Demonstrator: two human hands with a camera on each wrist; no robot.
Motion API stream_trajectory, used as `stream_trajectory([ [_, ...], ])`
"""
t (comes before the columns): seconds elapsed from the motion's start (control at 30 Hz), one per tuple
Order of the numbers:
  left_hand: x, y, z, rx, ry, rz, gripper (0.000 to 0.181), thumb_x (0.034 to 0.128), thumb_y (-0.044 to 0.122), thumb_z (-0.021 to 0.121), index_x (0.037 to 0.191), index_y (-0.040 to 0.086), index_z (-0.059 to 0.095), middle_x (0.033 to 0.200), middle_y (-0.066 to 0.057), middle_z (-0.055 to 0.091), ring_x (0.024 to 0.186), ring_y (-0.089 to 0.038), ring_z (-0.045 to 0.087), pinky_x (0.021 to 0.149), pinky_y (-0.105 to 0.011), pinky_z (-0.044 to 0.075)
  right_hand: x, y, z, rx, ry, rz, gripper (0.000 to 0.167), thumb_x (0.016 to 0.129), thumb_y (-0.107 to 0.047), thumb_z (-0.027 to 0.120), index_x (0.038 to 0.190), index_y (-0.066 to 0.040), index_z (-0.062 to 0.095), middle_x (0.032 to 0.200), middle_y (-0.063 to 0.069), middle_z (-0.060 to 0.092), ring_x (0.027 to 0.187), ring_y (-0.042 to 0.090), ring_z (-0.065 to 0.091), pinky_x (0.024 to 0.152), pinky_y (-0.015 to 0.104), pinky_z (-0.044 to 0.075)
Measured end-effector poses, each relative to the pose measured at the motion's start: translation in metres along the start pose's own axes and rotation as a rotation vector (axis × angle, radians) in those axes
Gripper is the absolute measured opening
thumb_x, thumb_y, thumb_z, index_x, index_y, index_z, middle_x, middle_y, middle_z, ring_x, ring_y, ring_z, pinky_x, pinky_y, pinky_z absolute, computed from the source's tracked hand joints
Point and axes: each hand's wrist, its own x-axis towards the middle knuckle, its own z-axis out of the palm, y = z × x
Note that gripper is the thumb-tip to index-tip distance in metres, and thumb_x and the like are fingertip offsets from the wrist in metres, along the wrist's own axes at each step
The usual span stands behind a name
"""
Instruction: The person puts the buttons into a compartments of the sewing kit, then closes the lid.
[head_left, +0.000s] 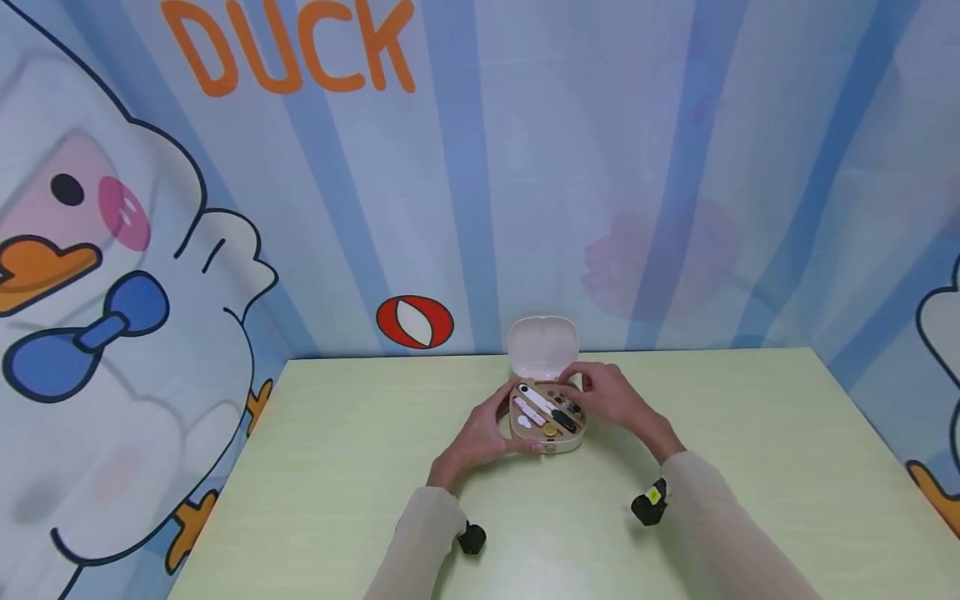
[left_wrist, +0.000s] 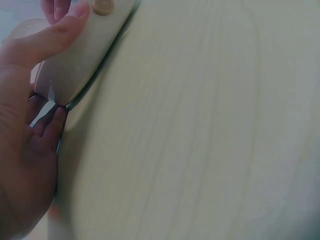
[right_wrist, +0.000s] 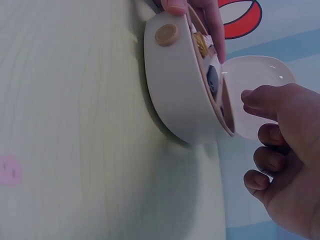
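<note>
A cream storage box [head_left: 558, 446] with a raised white lid [head_left: 543, 346] stands near the table's back edge. My left hand [head_left: 480, 435] grips its left side, thumb along the front by a round tan button [right_wrist: 167, 35]. Inside lie a white-and-black pen-like stick [head_left: 546, 407], a pink stick [head_left: 529, 412], a small white piece [head_left: 523, 422] and a round gold item [head_left: 550, 430]. Small dark pieces [head_left: 573, 408] fill the right compartment. My right hand [head_left: 609, 393] hovers over that compartment's back, fingers bent; whether its fingertips pinch something small is not visible.
The pale yellow-green table [head_left: 337, 467] ends at a printed duck backdrop [head_left: 510, 183] behind and beside it. A small pink patch [right_wrist: 9, 170] shows on the tabletop in the right wrist view. Black devices [head_left: 649, 502] sit at both wrists.
</note>
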Motion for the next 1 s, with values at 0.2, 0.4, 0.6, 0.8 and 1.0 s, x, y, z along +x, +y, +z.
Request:
stream_trajectory([
  [0.2,-0.001,0.001,0.001,-0.008,-0.003,-0.001,0.116,0.0744,0.045,0.095,0.166,0.027,0.025,0.166,0.003,0.035,0.15,-0.02,0.037,0.123,-0.041,0.032,-0.02,0.004,-0.021,-0.044,-0.025,-0.092,0.022,0.099,-0.019,0.073,0.116,-0.006,0.073,0.059,-0.004,0.047,0.053,0.011,0.041,0.051,0.027,0.035],
  [0.4,-0.001,0.002,0.0,-0.004,-0.001,-0.014,0.117,0.0732,0.044,0.096,0.166,0.027,0.026,0.166,0.004,0.034,0.15,-0.017,0.037,0.123,-0.037,0.032,-0.044,0.012,-0.036,-0.071,-0.096,-0.117,0.029,0.099,-0.022,0.074,0.123,-0.006,0.071,0.06,-0.007,0.045,0.053,0.007,0.037,0.053,0.026,0.035],
  [0.6,0.0,0.002,0.0,-0.002,0.0,-0.012,0.118,0.0728,0.042,0.096,0.166,0.026,0.026,0.166,0.004,0.034,0.15,-0.017,0.037,0.123,-0.036,0.032,-0.071,0.016,-0.044,-0.084,-0.166,-0.093,0.035,0.098,-0.028,0.075,0.127,-0.008,0.07,0.061,-0.009,0.043,0.053,0.006,0.037,0.052,0.025,0.035],
  [0.8,-0.001,0.003,0.0,-0.011,-0.004,-0.016,0.118,0.0734,0.042,0.096,0.166,0.025,0.025,0.167,0.004,0.033,0.15,-0.018,0.036,0.123,-0.036,0.032,-0.102,0.021,-0.048,-0.029,-0.202,-0.084,0.037,0.097,-0.033,0.075,0.126,-0.009,0.07,0.061,-0.01,0.041,0.053,0.004,0.034,0.052,0.024,0.034],
  [1.0,-0.001,0.003,0.0,-0.01,-0.007,-0.025,0.118,0.0734,0.044,0.095,0.166,0.026,0.025,0.167,0.004,0.032,0.151,-0.018,0.036,0.122,-0.035,0.033,-0.131,0.031,-0.043,0.047,-0.262,-0.05,0.039,0.095,-0.035,0.077,0.125,-0.011,0.072,0.062,-0.013,0.039,0.056,0.001,0.031,0.052,0.021,0.031],
])
